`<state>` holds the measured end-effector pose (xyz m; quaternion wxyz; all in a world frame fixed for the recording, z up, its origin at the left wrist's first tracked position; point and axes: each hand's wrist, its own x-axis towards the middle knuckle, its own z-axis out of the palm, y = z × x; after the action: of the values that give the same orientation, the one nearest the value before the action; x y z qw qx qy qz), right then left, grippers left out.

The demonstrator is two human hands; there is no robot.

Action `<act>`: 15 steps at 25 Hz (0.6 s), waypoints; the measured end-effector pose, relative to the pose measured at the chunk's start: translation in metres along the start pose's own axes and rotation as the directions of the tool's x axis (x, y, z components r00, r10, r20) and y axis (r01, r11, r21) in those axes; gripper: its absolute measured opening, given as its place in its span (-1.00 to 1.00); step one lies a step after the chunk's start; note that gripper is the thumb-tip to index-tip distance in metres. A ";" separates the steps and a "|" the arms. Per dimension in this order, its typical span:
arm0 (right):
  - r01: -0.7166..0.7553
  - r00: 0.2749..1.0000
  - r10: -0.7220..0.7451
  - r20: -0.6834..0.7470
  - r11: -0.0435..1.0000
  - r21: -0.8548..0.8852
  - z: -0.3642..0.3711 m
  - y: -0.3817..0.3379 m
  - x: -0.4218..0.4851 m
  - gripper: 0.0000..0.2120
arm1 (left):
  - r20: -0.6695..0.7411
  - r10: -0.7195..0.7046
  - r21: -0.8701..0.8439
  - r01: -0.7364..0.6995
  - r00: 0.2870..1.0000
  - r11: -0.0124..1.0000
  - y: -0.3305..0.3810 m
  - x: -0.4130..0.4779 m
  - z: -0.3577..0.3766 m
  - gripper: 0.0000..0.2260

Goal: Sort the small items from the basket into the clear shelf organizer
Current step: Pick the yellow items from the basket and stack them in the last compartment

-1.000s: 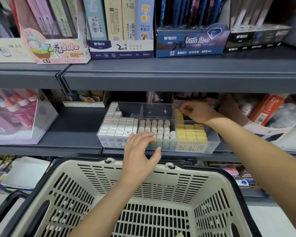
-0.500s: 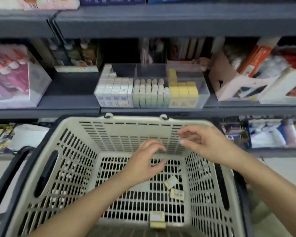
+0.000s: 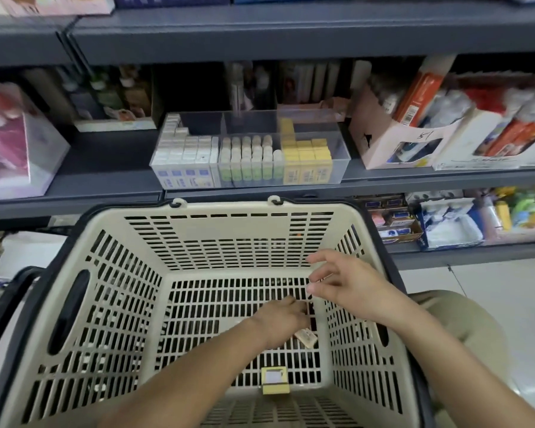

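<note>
The beige slotted basket (image 3: 229,225) fills the lower view. On its floor lie a small pale box (image 3: 307,337) and a yellow box (image 3: 275,380) by the near wall. My left hand (image 3: 280,321) reaches down to the floor, its fingertips curled over the spot beside the pale box; what they touch is hidden. My right hand (image 3: 346,284) hovers over the basket's right side, fingers spread, holding nothing. On the shelf beyond, the clear organizer (image 3: 340,168) holds white boxes, green-and-white tubes and yellow boxes in separate compartments.
Grey shelves run across the view. A pink carton (image 3: 383,143) of stationery stands right of the organizer and a clear box (image 3: 19,149) at the left. The basket's black handle (image 3: 10,298) hangs at its left. The lower shelf holds more boxed goods.
My right hand left the organizer's yellow compartment and came down over the basket. My left hand dropped from the basket rim to its floor. The view tilted downward.
</note>
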<state>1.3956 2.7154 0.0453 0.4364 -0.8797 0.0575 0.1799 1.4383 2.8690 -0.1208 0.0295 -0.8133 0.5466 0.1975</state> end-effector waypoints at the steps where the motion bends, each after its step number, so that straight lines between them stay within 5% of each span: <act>1: 0.001 1.000 -0.001 0.000 1.000 -0.006 0.000 0.000 0.001 -0.62 | -0.030 0.004 0.002 -0.004 1.000 1.000 -0.005 -0.004 0.001 -0.62; 8: 0.000 1.000 0.001 0.016 0.999 -0.046 0.001 -0.003 -0.001 -0.72 | -0.027 -0.256 -0.089 0.252 0.966 0.964 -0.066 -0.058 0.021 -0.55; 15: -0.005 0.994 0.025 0.103 0.981 -0.192 0.007 -0.008 -0.005 -0.63 | 0.021 -0.227 -0.084 0.228 0.974 0.970 -0.055 -0.079 0.006 -0.63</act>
<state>1.3915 2.7252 0.0492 0.3506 -0.9065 0.0235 0.2340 1.4602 2.9618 -0.1074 0.0200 -0.8700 0.4404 0.2205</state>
